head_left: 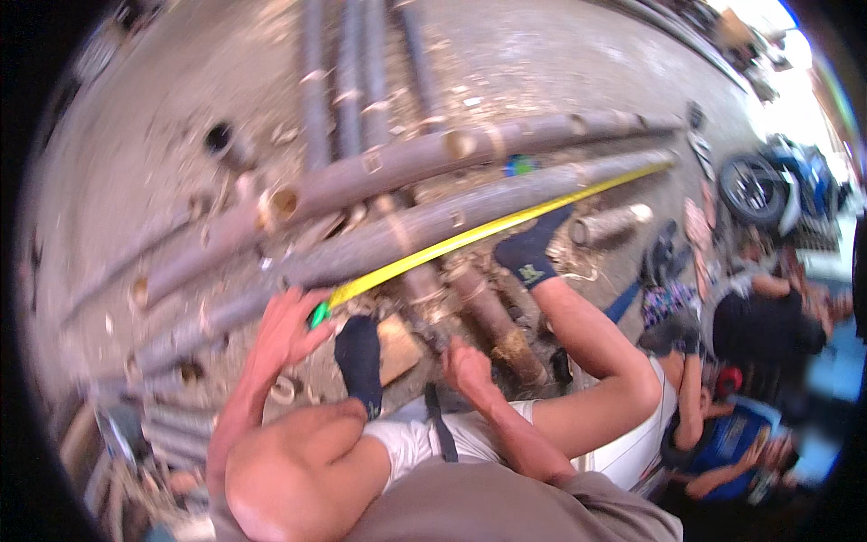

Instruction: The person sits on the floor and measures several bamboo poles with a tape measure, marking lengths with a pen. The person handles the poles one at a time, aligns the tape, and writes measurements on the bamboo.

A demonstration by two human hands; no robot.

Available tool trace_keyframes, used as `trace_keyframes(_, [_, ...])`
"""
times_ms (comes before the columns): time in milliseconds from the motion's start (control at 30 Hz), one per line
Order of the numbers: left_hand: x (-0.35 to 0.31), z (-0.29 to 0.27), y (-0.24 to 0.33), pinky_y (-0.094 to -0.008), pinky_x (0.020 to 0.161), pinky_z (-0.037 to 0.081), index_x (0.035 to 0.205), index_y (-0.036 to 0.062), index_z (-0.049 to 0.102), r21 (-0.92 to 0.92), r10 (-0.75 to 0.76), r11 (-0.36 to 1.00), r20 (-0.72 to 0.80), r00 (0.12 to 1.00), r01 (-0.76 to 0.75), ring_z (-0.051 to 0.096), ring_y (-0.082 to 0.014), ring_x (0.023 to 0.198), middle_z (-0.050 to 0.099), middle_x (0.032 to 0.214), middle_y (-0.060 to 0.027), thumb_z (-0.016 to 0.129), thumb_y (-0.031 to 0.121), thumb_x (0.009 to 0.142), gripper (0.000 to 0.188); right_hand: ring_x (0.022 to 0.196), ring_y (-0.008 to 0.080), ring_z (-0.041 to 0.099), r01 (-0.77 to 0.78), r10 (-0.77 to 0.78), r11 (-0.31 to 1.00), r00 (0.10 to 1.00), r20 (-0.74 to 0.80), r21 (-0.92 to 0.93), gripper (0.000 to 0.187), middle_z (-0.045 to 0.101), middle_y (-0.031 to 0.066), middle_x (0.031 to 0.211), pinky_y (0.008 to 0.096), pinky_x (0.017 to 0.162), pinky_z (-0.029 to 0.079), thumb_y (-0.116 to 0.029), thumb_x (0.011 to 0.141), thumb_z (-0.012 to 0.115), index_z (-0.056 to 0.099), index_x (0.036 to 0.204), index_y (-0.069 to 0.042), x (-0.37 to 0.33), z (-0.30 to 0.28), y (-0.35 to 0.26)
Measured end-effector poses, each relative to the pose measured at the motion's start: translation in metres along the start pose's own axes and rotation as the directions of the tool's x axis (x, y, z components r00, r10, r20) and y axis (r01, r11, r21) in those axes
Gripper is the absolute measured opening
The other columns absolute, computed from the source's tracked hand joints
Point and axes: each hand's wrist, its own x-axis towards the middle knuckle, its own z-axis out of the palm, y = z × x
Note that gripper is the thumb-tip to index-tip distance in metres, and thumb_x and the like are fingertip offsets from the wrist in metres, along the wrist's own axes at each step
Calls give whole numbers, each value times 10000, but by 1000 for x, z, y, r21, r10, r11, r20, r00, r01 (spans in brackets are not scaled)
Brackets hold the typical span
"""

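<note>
My left hand (293, 327) is closed around the green end of a tape measure (319, 314), beside a long bamboo pole (361, 244). The yellow tape blade (479, 233) runs out along the pole's near side toward its far right end. My right hand (467, 369) is a fist between my knees. A narrow dark tool (432, 336) sticks out of it to the upper left; its kind is unclear. Below the long pole, short bamboo pieces (492, 316) lie between my feet. My dark socks (358, 357) are close to both hands.
Another long bamboo pole (388, 172) with cut openings lies behind the first. Several poles (349, 81) stretch away beyond it. A short bamboo piece (611, 226) lies right of my foot. Further right are a motorbike (768, 190) and seated people (759, 330). Shavings litter the floor.
</note>
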Motion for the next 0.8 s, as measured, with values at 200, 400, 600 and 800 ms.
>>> trace_keyframes(200, [-5, 0, 22, -464, 966, 504, 1334, 89, 665, -310, -47, 946, 159, 986, 95, 644, -384, 1134, 671, 1163, -200, 697, 382, 928, 502, 1188, 422, 650, 32, -32, 999, 999, -24, -37, 688, 633, 262, 1328, 471, 938, 559, -499, 1025, 599, 459, 1500, -21, 18, -25, -33])
trace_keyframes(400, [27, 35, 72, -470, 1009, 498, 1376, 122, 629, -345, 13, 937, 216, 976, 64, 641, -384, 1168, 660, 1222, -207, 610, 415, 1003, 474, 1198, 307, 622, -241, -29, -318, 969, 245, 917, 556, 614, 113, 1264, 502, 965, 554, -528, 1084, 513, 427, 1498, -166, 25, -43, -101])
trace_keyframes(600, [72, 72, 103, -481, 1035, 465, 1428, 54, 575, -330, 174, 937, 151, 973, -116, 595, -406, 1211, 639, 1294, -226, 472, 411, 1071, 515, 1139, 148, 600, 108, 221, -589, 975, 31, 801, 248, 614, 20, 1200, 362, 1011, 495, -288, 1101, 533, 570, 1293, -135, 45, -29, -110])
trace_keyframes(800, [89, 107, 131, -525, 1039, 459, 1513, 80, 501, -330, 357, 897, 146, 923, -294, 557, -445, 1238, 542, 1383, -281, 539, 469, 1036, 616, 987, 218, 678, 5, 210, -535, 969, 127, 845, 350, 686, 55, 1072, 420, 898, 566, -409, 1062, 509, 630, 1135, -90, 70, -51, -33])
